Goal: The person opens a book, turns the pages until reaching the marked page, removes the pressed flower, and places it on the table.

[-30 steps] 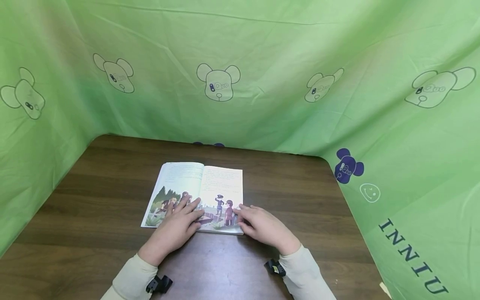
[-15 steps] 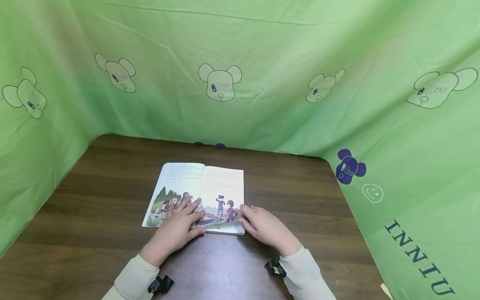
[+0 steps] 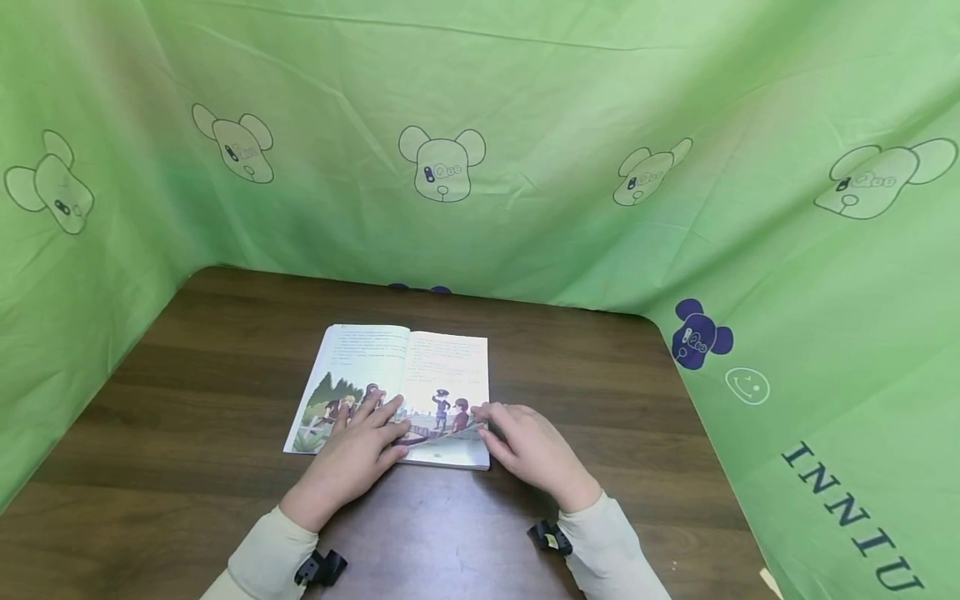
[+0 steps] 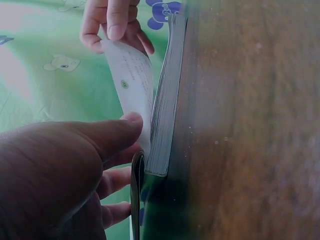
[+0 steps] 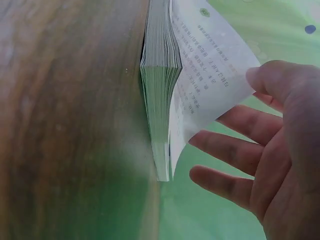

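Observation:
An open illustrated book (image 3: 446, 358) lies on the wooden table, with text at the top of its pages and cartoon figures below. My left hand (image 3: 352, 454) rests on the lower part of the left page and the fold, fingers spread and fairly straight. At the lower right corner, my right hand (image 3: 536, 446) pinches the lifted corner of the right page between thumb and fingers. In the right wrist view that raised page (image 5: 210, 65) bends up from the thick page block (image 5: 162, 65), its printed underside showing. The left wrist view shows the left thumb (image 4: 122, 132) near the fold.
The brown table (image 3: 225, 367) spreads around the book. A green curtain (image 3: 525, 242) with bear-head prints hangs behind it and at both sides. Black wrist cameras are strapped to the left sleeve (image 3: 262, 554) and the right sleeve (image 3: 611, 550).
The right page's lower corner has come up from lying flat, raised by my right hand, and the page beneath now shows. My left hand stays nearly in place on the book.

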### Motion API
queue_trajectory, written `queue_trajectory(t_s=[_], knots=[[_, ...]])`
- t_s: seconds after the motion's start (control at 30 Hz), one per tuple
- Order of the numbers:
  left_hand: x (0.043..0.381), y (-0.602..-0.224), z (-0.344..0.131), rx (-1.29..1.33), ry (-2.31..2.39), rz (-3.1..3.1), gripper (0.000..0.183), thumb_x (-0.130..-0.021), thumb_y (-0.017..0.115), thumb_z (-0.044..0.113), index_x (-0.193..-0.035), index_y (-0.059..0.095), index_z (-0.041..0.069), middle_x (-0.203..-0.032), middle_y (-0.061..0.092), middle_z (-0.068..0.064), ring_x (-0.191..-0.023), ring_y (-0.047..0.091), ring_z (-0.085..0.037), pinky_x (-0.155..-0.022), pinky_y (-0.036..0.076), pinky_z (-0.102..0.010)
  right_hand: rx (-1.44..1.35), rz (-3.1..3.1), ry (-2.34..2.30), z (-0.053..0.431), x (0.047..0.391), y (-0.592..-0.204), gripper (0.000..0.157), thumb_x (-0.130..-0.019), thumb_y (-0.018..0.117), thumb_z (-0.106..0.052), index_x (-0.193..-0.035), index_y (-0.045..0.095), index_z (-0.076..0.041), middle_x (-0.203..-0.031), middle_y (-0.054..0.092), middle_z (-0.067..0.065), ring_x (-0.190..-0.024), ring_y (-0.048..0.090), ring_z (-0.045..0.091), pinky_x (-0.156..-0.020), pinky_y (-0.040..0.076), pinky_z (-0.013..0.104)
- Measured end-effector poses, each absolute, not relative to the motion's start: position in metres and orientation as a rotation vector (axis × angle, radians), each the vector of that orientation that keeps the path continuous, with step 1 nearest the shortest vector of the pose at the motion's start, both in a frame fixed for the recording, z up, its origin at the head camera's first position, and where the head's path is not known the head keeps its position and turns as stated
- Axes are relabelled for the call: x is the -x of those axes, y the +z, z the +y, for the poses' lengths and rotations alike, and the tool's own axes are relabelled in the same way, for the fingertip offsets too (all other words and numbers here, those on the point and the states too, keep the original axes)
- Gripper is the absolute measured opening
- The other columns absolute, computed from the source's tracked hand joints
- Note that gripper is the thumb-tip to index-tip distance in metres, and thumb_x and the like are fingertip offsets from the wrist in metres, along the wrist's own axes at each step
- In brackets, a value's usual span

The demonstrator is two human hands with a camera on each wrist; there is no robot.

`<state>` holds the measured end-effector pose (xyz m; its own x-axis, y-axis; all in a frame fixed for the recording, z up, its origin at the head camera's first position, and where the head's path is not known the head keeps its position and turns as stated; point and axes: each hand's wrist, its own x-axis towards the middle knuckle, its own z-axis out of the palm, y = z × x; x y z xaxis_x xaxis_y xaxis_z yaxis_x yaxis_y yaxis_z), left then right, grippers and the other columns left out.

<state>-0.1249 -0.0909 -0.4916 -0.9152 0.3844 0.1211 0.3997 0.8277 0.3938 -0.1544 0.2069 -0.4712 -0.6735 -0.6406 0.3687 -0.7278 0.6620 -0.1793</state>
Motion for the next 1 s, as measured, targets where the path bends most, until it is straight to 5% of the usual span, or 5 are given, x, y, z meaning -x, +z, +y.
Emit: queue_trajectory(t_s=[0.27,0.5,0.73,0.87,1.0], knots=[[0.1263,-0.4928,-0.0909,0.652,-0.622,-2.950,0.037,-0.101,0.064,0.036,-0.133,0.071,0.020,-0.159,0.047,-0.004,-0.153,0.030,-0.036,-0.118,0.019,-0.071,-0.953,-2.615,0.484,0.2090,0.1527,-0.4682,0.047,-0.098,0.067,-0.022,-0.143,0.055,-0.013,-0.130,0.070,0.005,-0.117,0.069,0.021,-0.099,0.054,0.043],[0.1273,-0.4940,-0.0931,0.624,-0.604,-2.872,0.036,-0.099,0.065,0.028,-0.132,0.071,0.014,-0.153,0.054,-0.007,-0.149,0.039,-0.035,-0.115,0.027,-0.070,-0.837,-2.664,0.515,0.2088,0.1528,-0.4678,0.053,-0.098,0.068,-0.026,-0.146,0.051,-0.012,-0.137,0.065,0.007,-0.122,0.066,0.024,-0.101,0.053,0.045],[0.1286,-0.4921,-0.0941,0.505,-0.667,-2.757,0.074,-0.091,0.074,0.029,-0.153,0.044,0.003,-0.159,0.043,-0.017,-0.144,0.044,-0.039,-0.113,0.036,-0.065,-0.855,-2.718,0.534,0.2090,0.1529,-0.4679,0.052,-0.096,0.072,-0.027,-0.144,0.055,-0.012,-0.139,0.065,0.006,-0.126,0.064,0.023,-0.105,0.051,0.043],[0.1296,-0.4903,-0.0947,0.439,-0.677,-2.710,0.097,-0.088,0.080,0.032,-0.161,0.024,0.001,-0.166,0.026,-0.021,-0.150,0.030,-0.042,-0.114,0.031,-0.069,-1.011,-2.768,0.522,0.2103,0.1519,-0.4697,0.051,-0.097,0.071,-0.029,-0.142,0.058,-0.010,-0.146,0.060,0.007,-0.137,0.056,0.024,-0.113,0.044,0.046],[0.1296,-0.4878,-0.0967,0.424,-0.599,-2.644,0.108,-0.080,0.086,0.028,-0.162,0.019,0.002,-0.170,0.009,-0.022,-0.155,0.012,-0.044,-0.116,0.020,-0.073,-1.168,-2.834,0.512,0.2123,0.1502,-0.4721,0.058,-0.097,0.071,-0.032,-0.147,0.054,-0.008,-0.155,0.051,0.010,-0.146,0.045,0.027,-0.119,0.034,0.055]])
